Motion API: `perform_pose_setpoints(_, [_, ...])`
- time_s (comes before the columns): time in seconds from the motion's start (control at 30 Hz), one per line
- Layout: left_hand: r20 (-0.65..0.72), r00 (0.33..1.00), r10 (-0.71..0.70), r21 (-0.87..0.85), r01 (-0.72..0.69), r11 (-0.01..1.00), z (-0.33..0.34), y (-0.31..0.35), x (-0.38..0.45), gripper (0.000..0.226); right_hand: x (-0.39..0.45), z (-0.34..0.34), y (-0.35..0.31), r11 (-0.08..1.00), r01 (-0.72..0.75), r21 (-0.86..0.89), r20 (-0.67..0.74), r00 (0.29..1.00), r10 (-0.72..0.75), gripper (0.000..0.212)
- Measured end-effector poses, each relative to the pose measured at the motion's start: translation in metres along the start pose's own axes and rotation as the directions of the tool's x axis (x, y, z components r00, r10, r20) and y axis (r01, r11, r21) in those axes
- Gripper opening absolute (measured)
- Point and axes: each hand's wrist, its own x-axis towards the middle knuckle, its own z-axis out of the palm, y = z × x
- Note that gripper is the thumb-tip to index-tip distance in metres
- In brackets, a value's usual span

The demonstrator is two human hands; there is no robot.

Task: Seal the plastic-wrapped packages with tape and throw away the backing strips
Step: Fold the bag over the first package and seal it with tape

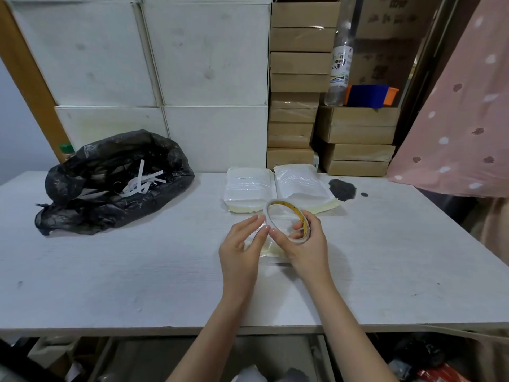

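Observation:
My right hand (308,244) grips a thin roll of double-sided tape (281,206), white outside and yellow inside, held upright over the table. My left hand (242,249) is beside it, its fingertips pinching at the roll's left rim. Under both hands lies a plastic-wrapped package (268,249), mostly hidden. Two more wrapped packages lie side by side just beyond: one on the left (246,188) and one on the right (301,186). A black rubbish bag (110,183) sits open at the far left of the table with several white backing strips (143,183) inside.
The white table (137,271) has a dark stain (343,188) near the right package. Stacked cardboard boxes (300,78) and white boxes (192,64) stand behind it. A clear bottle (338,73) and a blue-orange tub (369,95) sit on boxes; a pink curtain (454,119) hangs at right.

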Motion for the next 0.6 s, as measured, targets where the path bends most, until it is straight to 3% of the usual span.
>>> perform_pose_setpoints(0.23, [-0.049, 0.998, -0.047, -0.011, 0.046, 0.999, 0.0047, -0.0016, -0.0016, 0.023, 0.0004, -0.0013, 0.0048, 1.000, 0.017, -0.026, 0.027, 1.000, -0.016, 0.072])
perform_pose_setpoints(0.33, [-0.072, 0.993, -0.098, -0.024, 0.096, 0.995, 0.0033, -0.0012, 0.0003, 0.024, -0.0031, -0.0030, 0.0040, 0.999, 0.037, 0.018, 0.071, 0.997, -0.038, 0.068])
perform_pose_setpoints(0.6, [-0.061, 0.996, -0.068, -0.025, 0.066, 0.997, 0.0040, -0.0005, -0.0014, 0.022, -0.0048, -0.0029, 0.0054, 0.997, 0.057, 0.059, 0.056, 0.997, -0.060, 0.069])
